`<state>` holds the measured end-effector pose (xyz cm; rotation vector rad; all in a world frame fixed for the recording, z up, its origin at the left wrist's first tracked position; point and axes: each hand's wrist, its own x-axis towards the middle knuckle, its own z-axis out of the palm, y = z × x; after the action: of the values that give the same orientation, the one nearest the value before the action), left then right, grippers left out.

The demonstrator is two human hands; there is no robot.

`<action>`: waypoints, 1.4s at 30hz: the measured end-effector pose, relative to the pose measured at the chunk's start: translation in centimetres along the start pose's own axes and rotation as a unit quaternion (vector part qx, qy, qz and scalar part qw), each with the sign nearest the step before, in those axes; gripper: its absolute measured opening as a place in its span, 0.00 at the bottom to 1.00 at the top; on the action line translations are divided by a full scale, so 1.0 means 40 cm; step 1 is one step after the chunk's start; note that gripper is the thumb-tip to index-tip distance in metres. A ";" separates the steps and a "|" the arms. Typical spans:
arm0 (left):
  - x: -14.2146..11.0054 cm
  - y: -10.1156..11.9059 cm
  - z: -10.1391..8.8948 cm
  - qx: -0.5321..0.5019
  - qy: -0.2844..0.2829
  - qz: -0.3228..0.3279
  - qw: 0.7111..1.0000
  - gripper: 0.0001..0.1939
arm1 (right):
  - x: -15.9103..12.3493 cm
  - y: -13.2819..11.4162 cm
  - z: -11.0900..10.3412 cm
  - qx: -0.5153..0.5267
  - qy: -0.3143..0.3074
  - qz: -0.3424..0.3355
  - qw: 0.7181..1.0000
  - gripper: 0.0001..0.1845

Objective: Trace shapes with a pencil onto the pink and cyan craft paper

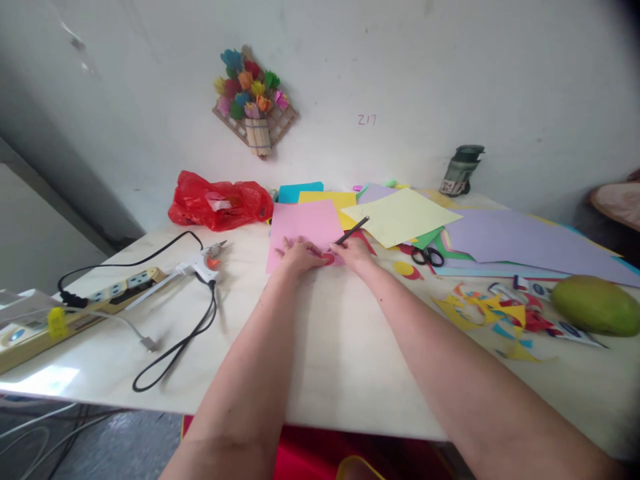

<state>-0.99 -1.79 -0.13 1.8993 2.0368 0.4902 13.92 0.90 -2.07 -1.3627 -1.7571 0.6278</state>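
A pink sheet of paper lies on the table under both hands. My left hand rests flat on it with the fingers spread, its thumb side against a small red paper piece. In my right hand is a dark pencil, gripped near its lower end and slanting up to the right. The pencil's point is close to the red piece; whether it touches is hard to see. Just right of my right hand lie a yellow paper circle and black-handled scissors.
On the left are a glue gun with its cable and a power strip. A red plastic bag sits at the back. Coloured sheets, paper scraps, a mango and a bottle stand or lie rightward.
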 end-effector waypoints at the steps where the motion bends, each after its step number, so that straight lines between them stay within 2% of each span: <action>1: 0.000 0.000 0.000 -0.001 0.000 0.001 1.000 0.24 | 0.000 -0.001 0.000 -0.003 -0.001 0.001 1.000 0.08; 16: 0.003 -0.002 0.003 -0.001 -0.002 -0.002 1.000 0.23 | 0.002 0.004 0.004 -0.018 -0.003 -0.016 1.000 0.08; 42: -0.003 0.004 0.001 -0.006 0.009 -0.008 1.000 0.23 | -0.005 -0.012 -0.004 -0.090 -0.013 0.010 0.996 0.14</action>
<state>-0.81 -1.88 -0.08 1.8764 2.0552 0.5164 13.80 0.57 -1.67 -1.5020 -1.8601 0.5106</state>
